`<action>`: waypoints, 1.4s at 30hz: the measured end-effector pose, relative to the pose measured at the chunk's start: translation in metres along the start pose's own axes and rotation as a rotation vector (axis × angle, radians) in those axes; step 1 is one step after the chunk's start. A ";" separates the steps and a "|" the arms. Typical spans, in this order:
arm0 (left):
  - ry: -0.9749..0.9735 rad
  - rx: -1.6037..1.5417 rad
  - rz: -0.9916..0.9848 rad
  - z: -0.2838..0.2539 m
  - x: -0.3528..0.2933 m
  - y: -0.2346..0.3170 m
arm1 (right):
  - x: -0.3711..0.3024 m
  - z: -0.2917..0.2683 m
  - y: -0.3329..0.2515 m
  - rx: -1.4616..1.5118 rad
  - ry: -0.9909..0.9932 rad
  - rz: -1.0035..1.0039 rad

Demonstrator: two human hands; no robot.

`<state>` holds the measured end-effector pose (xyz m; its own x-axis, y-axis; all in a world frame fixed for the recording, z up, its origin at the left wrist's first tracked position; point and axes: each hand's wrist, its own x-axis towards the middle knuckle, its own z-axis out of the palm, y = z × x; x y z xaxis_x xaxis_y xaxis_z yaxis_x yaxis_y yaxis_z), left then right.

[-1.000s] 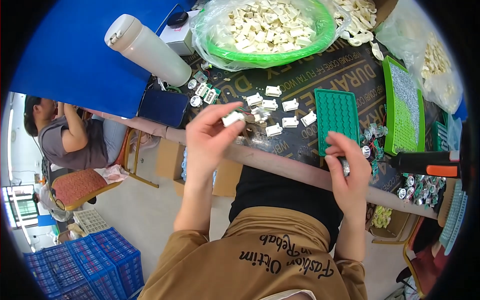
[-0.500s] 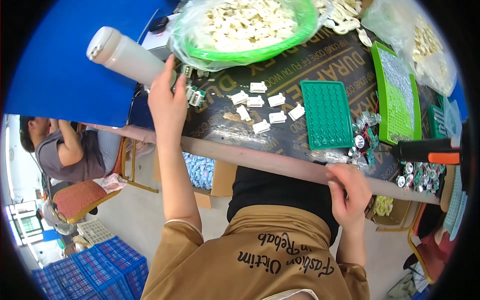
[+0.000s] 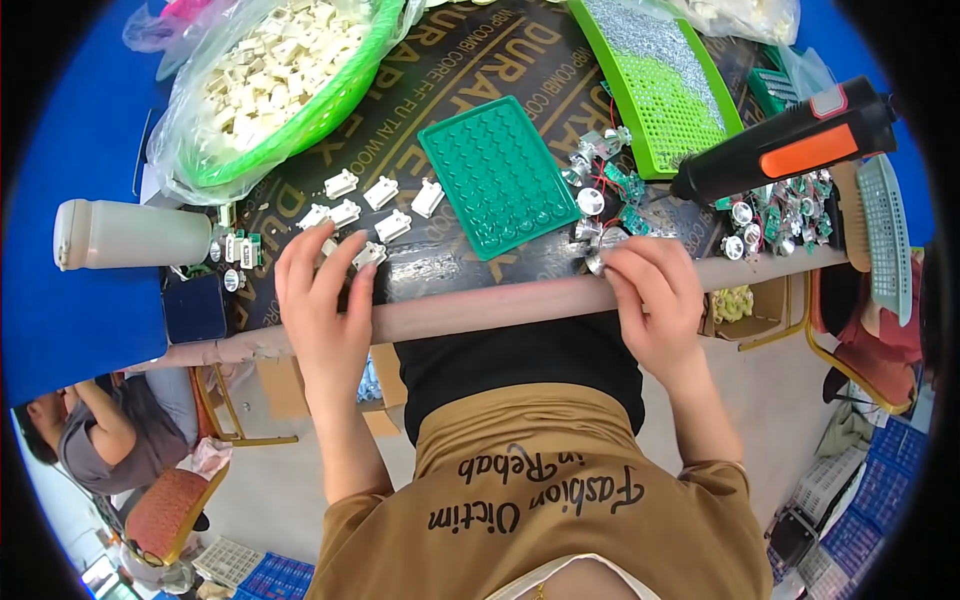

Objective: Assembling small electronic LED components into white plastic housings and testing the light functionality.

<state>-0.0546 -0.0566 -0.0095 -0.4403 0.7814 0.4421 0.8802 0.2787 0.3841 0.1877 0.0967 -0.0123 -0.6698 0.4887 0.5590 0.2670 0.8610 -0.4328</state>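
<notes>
My left hand [image 3: 325, 290] hovers at the table's near edge, fingers apart and holding nothing. Its fingertips are over the nearest of several small white plastic housings [image 3: 393, 225], partly covering some. On the other side, my right hand [image 3: 660, 300] has its thumb and index finger closed round a small silver reflector cup [image 3: 598, 262], at the near end of a cluster of reflectors with red wires and green circuit boards [image 3: 625, 185]. Between the hands, farther back, lies a green tray [image 3: 500, 180] with rows of round pockets.
A green basket [image 3: 345, 115] lined with plastic holds many white parts. A whitish bottle [image 3: 135, 235] lies at left. Toward the right are a lime-green perforated tray [image 3: 650, 120], a black-and-orange tool [image 3: 790, 145] and more reflector assemblies [image 3: 775, 215]. Another person [image 3: 115, 430] sits at far left.
My left hand has come back from beside the bottle to the white housings. My right hand has moved from the table edge onto the reflector cluster. The view has shifted and turned.
</notes>
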 end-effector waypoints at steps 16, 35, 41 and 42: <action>0.085 -0.041 -0.053 0.006 0.013 0.004 | -0.020 -0.029 0.017 0.081 0.186 0.445; -0.025 -0.922 -0.217 0.013 0.017 0.039 | 0.006 -0.030 0.011 -0.035 0.159 0.177; -0.292 -1.212 -0.128 0.021 0.022 0.060 | 0.014 -0.024 0.018 0.006 0.036 0.356; -0.296 -1.255 -0.127 0.025 0.022 0.062 | 0.011 -0.023 0.018 -0.015 0.025 0.398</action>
<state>-0.0056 -0.0087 0.0037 -0.3106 0.9262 0.2138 -0.0020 -0.2255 0.9742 0.2012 0.1210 0.0027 -0.4951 0.7878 0.3664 0.5123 0.6054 -0.6092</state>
